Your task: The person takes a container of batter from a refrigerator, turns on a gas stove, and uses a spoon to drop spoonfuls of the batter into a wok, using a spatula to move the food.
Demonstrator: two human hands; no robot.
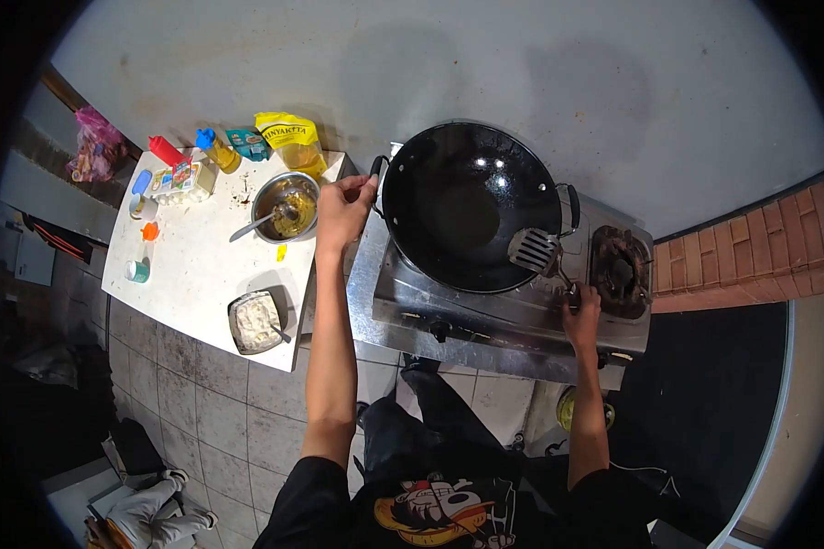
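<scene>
A black wok (467, 206) sits on the left burner of a steel two-burner stove (485, 311). My left hand (343, 212) grips the wok's left handle. My right hand (581, 316) holds the handle of a slotted metal spatula (533, 249), whose blade rests on the wok's right rim. The wok looks empty and shiny inside.
The right burner (621, 270) is bare. Left of the stove, a white table (192, 274) carries a steel bowl with a spoon (286, 209), a tray of white food (255, 322), a yellow oil pouch (290, 137), bottles and packets. A brick wall (751, 256) stands right.
</scene>
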